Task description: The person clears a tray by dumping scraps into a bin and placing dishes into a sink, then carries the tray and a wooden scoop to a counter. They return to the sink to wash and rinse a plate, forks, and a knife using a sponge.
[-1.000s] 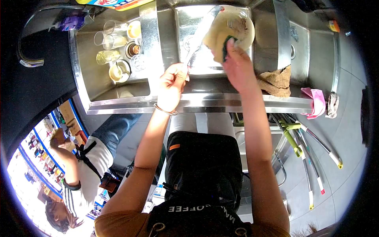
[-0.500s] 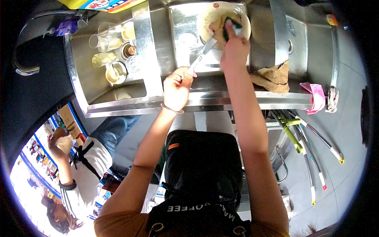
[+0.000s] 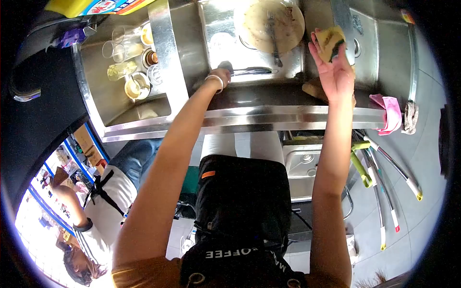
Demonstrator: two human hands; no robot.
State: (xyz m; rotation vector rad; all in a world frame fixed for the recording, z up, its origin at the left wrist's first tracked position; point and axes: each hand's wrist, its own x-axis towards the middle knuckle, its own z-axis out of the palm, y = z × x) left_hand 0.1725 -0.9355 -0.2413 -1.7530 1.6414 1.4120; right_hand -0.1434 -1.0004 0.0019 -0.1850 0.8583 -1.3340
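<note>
My right hand (image 3: 335,79) is raised palm up over the right side of the sink, thumb and fingers round a yellow sponge (image 3: 331,42) with a dark green scouring side. Down in the middle basin (image 3: 204,36), my left hand (image 3: 220,75) is closed at the left end of a slim metal knife (image 3: 254,71). Its fingertips are mostly hidden, and a dark rounded shape shows just beyond them. Behind the knife sits a round, food-smeared plate (image 3: 252,29). Across the plate lies a fork (image 3: 273,41), its handle pointing toward me.
The left basin holds several glasses (image 3: 120,50) and a cup (image 3: 137,86). A brown cloth (image 3: 314,90) lies by the front rim, partly behind my right arm. A pink cloth (image 3: 388,114) hangs at the right corner. Mop handles (image 3: 379,192) lean below. Another person (image 3: 110,192) is at left.
The sponge has lifted off the plate and moved right with my right hand. My left hand has moved forward and down into the basin. The fork on the plate is now plainly visible.
</note>
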